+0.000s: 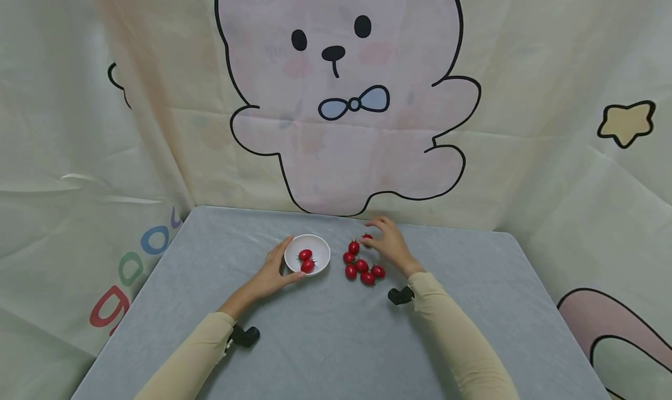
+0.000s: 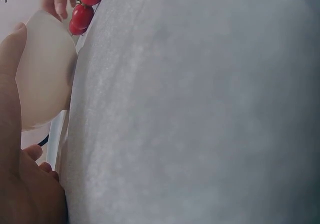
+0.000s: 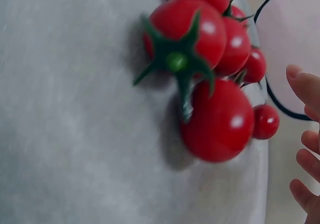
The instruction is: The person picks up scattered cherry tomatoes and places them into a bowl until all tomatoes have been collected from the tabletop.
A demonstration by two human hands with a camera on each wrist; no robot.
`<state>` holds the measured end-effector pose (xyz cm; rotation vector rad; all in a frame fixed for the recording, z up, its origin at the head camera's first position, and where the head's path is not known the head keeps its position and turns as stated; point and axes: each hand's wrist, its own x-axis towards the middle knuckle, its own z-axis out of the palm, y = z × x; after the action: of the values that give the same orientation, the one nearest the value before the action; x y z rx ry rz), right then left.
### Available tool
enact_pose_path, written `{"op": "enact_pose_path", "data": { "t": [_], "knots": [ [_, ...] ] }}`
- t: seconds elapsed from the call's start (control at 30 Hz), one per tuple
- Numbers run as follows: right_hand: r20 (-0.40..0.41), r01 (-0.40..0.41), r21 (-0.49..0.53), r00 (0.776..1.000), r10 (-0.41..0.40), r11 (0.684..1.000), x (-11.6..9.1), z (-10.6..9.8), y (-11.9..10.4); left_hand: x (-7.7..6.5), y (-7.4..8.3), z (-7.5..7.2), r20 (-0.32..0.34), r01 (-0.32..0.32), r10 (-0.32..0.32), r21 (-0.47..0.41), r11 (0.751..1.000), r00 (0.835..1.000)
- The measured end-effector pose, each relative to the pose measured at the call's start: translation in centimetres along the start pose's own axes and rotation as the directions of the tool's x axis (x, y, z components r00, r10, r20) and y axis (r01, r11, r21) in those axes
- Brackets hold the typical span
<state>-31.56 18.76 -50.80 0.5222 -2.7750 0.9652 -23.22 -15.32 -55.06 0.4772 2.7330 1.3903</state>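
Note:
My left hand (image 1: 270,274) holds a small white bowl (image 1: 324,263) by its left side, thumb at the near rim and fingers at the far side. Two red cherry tomatoes (image 1: 306,255) with green stems lie inside the bowl. In the left wrist view the bowl's outer wall (image 2: 47,74) shows beside the thumb. My right hand (image 1: 391,245) hovers over the far end of a cluster of cherry tomatoes (image 1: 361,266), its fingers spread and nothing between them. The right wrist view shows those fingers (image 3: 307,92) apart from the farthest tomato (image 3: 265,121).
Bowl and tomatoes stand on a grey cloth-covered table (image 1: 315,341), near its back edge. Behind it hangs a curtain (image 1: 525,97) printed with a bear. A black wrist camera (image 1: 244,336) sits below the left wrist, another (image 1: 401,295) by the right.

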Motion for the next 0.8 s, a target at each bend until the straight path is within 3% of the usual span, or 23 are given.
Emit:
{"op": "enact_pose_path", "data": {
  "t": [0.37,0.8],
  "knots": [
    [0.037,-0.032,-0.045,0.999,0.033,0.998,-0.3,0.6,1.7,0.1,-0.1,0.0,0.007,0.014,-0.014,-0.005,1.0,1.0],
    [0.063,-0.029,-0.094,0.997,0.035,0.995,-0.4,0.9,2.0,0.1,0.2,-0.2,0.026,0.035,-0.035,0.001,0.999,0.999]
  ]
}}
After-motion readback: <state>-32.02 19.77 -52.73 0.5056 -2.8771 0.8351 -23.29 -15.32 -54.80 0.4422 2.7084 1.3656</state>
